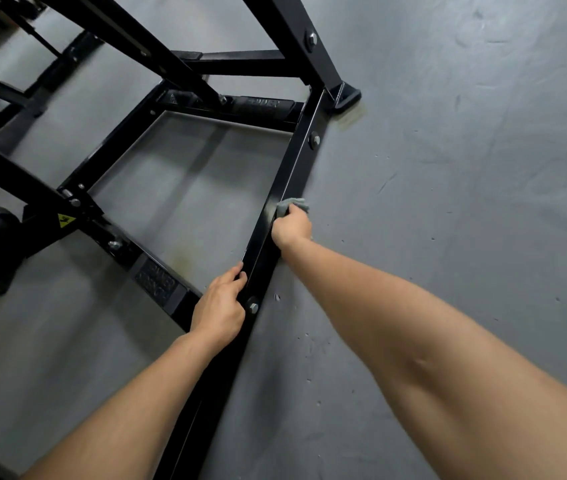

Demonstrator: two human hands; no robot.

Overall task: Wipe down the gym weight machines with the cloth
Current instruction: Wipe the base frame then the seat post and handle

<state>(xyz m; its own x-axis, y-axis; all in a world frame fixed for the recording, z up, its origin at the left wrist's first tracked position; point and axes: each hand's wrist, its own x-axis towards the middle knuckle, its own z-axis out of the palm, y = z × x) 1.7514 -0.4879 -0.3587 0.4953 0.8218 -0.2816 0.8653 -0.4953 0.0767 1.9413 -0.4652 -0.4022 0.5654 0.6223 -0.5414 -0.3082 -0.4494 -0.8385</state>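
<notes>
While the right hand bunches a grey-green cloth against the outer side of the black base rail, the left hand curls over the same rail nearer the camera, beside a hex bolt. Grey floor beneath.

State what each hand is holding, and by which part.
Right hand grips the bunched grey cloth by its near end, pressed against the black base rail. Left hand grips that rail's top edge, beside a bolt.
</notes>
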